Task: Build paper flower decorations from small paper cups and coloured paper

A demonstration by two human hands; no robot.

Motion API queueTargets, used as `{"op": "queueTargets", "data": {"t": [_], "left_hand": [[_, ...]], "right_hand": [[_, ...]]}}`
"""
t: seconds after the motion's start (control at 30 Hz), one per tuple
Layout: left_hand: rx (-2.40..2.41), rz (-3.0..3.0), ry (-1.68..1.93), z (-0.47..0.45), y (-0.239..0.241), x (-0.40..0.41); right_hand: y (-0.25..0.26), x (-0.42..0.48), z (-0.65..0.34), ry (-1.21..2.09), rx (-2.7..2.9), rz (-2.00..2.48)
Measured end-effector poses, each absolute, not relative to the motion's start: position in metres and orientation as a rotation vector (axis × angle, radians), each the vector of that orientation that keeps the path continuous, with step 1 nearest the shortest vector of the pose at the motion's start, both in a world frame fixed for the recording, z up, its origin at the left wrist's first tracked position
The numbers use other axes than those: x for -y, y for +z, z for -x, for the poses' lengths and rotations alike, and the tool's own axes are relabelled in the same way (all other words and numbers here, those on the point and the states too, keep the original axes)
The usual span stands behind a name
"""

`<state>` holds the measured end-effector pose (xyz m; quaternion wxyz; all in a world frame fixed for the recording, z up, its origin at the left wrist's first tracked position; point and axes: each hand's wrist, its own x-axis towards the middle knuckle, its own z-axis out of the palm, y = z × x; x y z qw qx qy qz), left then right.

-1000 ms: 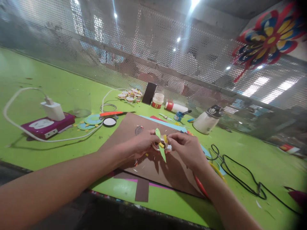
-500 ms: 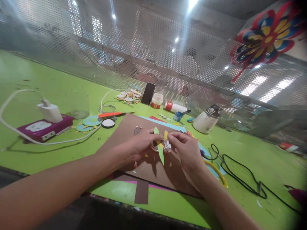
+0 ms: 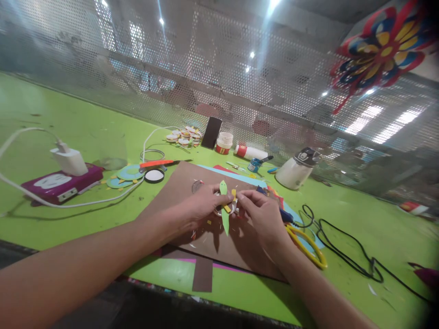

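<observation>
My left hand point(image 3: 207, 199) is closed on a small round white-rimmed paper piece point(image 3: 217, 211), with the thumb across its top. A green leaf-shaped paper strip point(image 3: 225, 222) with dark dots at its upper end lies across this piece, and a yellow paper bit point(image 3: 227, 209) crosses the strip. Close on the right, my right hand point(image 3: 262, 212) pinches a small yellow paper piece point(image 3: 233, 193) between thumb and forefinger. Its other fingers are curled and partly hidden. Both hands are above a brown board point(image 3: 181, 192) strewn with paper scraps.
Yellow-handled scissors point(image 3: 320, 261) and a black cord point(image 3: 356, 246) lie right of my right forearm. Behind the board stand a blue jar point(image 3: 254, 165), a white tub point(image 3: 224, 143), a phone point(image 3: 211, 132) and a white pot point(image 3: 291, 174). An orange cutter point(image 3: 156, 163) and purple power strip point(image 3: 65, 185) are left.
My right hand has moved slightly left, bringing the yellow paper piece closer to the green strip. The strip has turned more upright and its lower end has shifted left.
</observation>
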<state>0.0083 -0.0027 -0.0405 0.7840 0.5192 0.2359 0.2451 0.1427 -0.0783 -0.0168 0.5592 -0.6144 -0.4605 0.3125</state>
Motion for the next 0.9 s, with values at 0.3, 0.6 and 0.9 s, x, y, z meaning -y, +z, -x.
{"op": "queueTargets", "data": {"t": [0.3,0.6,0.9], "left_hand": [[-0.482,-1.204,0.525,-0.010,-0.044,0.005],[-0.534,-1.213,0.457,-0.010,-0.041,0.009],[-0.523,-1.169,0.497,-0.010,-0.043,0.008]], "right_hand": [[-0.015,0.071,-0.162,0.940,1.149,1.438],[-0.009,0.070,-0.166,0.999,1.144,1.480],[-0.001,0.074,-0.168,0.980,1.213,1.533]]}}
